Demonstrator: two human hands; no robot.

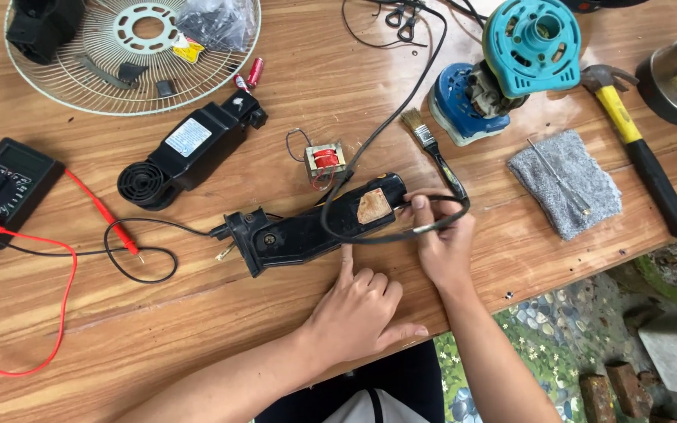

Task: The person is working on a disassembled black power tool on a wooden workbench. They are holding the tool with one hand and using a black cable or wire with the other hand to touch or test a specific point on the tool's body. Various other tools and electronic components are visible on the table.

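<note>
A black plastic housing (307, 231) lies across the middle of the wooden table (197, 313), with a tan patch near its right end. My left hand (358, 309) rests on the table just below it, index finger stretched up to touch its lower edge. My right hand (440, 239) pinches the black power cord (389, 125) at the housing's right end, where the cord loops around. A small paintbrush (432, 149) lies just above that hand. A small transformer (324, 160) with a red coil sits above the housing.
A second black housing half (190, 149), a white fan grille (131, 55) holding parts and a bag, a multimeter (1, 192) with red and black leads, a blue motor unit (503, 70), a grey cloth (566, 184) with a thin tool, and a yellow-handled hammer (640, 149) surround the work.
</note>
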